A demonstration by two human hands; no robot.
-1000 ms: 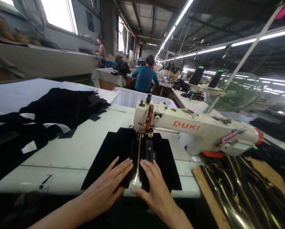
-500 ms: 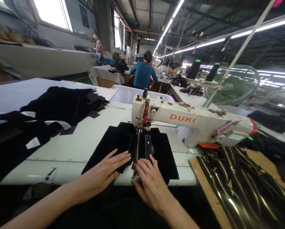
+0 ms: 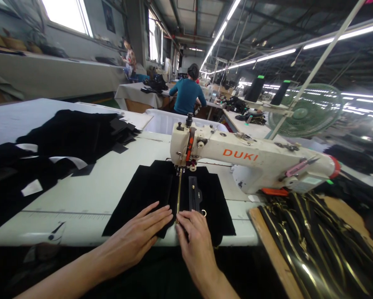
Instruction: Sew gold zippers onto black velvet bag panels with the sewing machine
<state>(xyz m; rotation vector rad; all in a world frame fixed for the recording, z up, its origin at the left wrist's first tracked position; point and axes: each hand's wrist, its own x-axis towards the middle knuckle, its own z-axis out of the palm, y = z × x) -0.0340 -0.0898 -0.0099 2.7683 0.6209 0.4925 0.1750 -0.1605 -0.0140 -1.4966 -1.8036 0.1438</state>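
Observation:
A black fabric panel point(image 3: 145, 189) lies flat on the bed of a white sewing machine point(image 3: 211, 145). Along it runs a gold-toothed zipper point(image 3: 179, 193), its far end under the presser foot. My left hand point(image 3: 139, 232) rests flat on the panel's left part, fingers stretched out. With fingertips and thumb together, my right hand point(image 3: 195, 241) grips the zipper's near end. Just right of the zipper is a dark strip point(image 3: 194, 193) with small gold hardware, and a gold ring point(image 3: 203, 212) shows by my right fingers. The needle tip is too small to make out.
Black cut pieces point(image 3: 80, 133) are heaped on the left of the table. At right, a wooden board point(image 3: 264, 232) carries many gold-toothed zippers point(image 3: 311, 236). Pink snips point(image 3: 298, 167) sit on the machine. Beyond it are a white bin point(image 3: 161, 120) and a seated person point(image 3: 188, 95).
My right hand has turned and drawn its fingers together at the zipper's near end, uncovering the gold ring. My left hand stays flat on the panel. The view has shifted slightly.

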